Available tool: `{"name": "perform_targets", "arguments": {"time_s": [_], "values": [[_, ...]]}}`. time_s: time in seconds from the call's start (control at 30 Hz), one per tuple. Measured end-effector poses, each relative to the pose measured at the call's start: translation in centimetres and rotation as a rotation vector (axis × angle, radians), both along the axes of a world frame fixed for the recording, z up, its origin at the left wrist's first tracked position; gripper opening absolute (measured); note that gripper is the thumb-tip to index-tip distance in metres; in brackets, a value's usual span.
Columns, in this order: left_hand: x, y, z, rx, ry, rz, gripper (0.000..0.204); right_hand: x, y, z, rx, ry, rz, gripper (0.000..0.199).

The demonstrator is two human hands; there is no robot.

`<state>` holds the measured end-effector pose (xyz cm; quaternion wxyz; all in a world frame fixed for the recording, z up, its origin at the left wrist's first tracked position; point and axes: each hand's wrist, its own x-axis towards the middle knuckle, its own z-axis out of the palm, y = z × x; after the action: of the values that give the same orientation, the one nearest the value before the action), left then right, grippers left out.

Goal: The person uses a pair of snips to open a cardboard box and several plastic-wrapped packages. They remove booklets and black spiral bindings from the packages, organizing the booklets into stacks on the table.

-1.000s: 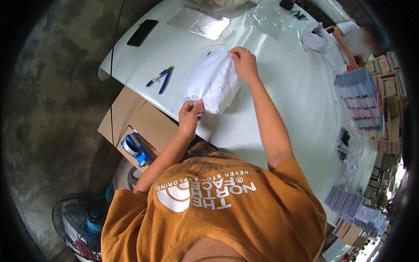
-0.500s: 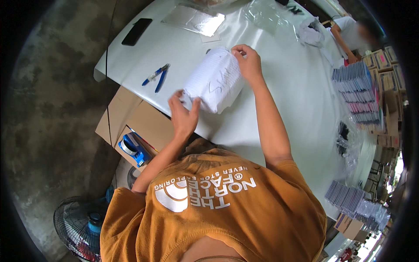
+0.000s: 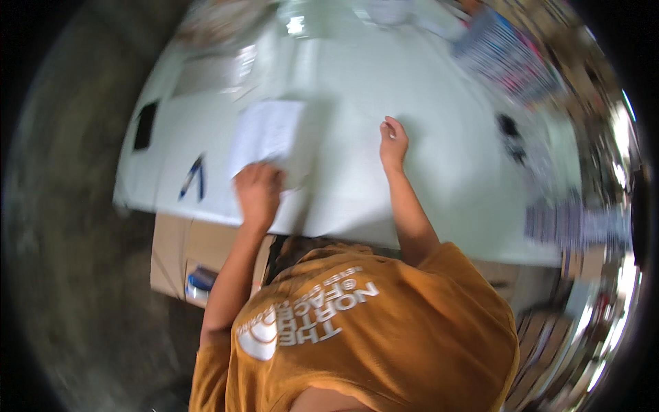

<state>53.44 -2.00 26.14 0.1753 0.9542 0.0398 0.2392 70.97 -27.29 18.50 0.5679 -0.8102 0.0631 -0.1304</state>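
Note:
A white paper-wrapped package (image 3: 269,130) lies on the pale table, left of the middle, blurred by motion. At its near end is my left hand (image 3: 258,192), the bent fingers closed against the wrapping; their tips are smeared. My right hand (image 3: 393,143) hovers well to the right of the package, apart from it. Its fingers are curled in, and I see nothing in them. Left of the package lie blue-handled pliers or cutters (image 3: 194,178).
A black phone (image 3: 145,126) lies near the table's left edge. Clear plastic sheets (image 3: 213,74) are behind the package. Stacks of thin items (image 3: 508,58) stand at the far right, more (image 3: 573,223) at the right edge. A cardboard box (image 3: 168,257) with a blue tape dispenser (image 3: 200,281) sits below the table edge.
My right hand has let go of the package and moved away to the right. My left hand stays at its near end. The whole view has swung to the right.

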Motion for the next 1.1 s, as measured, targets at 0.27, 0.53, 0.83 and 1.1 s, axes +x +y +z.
{"name": "perform_targets", "arguments": {"time_s": [0.27,0.53,0.83,1.1], "values": [[0.6,2.6,1.7,-0.089,-0.156,0.056,0.016,8.7,-22.7,-3.5,-0.279,0.158,-0.863,0.045],[15.1,16.2,-1.4,-0.837,0.264,0.411,0.045,14.2,-38.1,-3.6,0.227,0.31,-1.084,0.098],[22.3,21.0,-8.1,0.148,0.543,0.414,0.075,16.9,-43.1,-1.4,0.615,0.334,-0.866,0.078],[27.2,13.1,-3.1,0.11,0.912,-0.157,0.051,19.0,-39.1,3.1,0.601,0.064,-0.753,0.053]]}}
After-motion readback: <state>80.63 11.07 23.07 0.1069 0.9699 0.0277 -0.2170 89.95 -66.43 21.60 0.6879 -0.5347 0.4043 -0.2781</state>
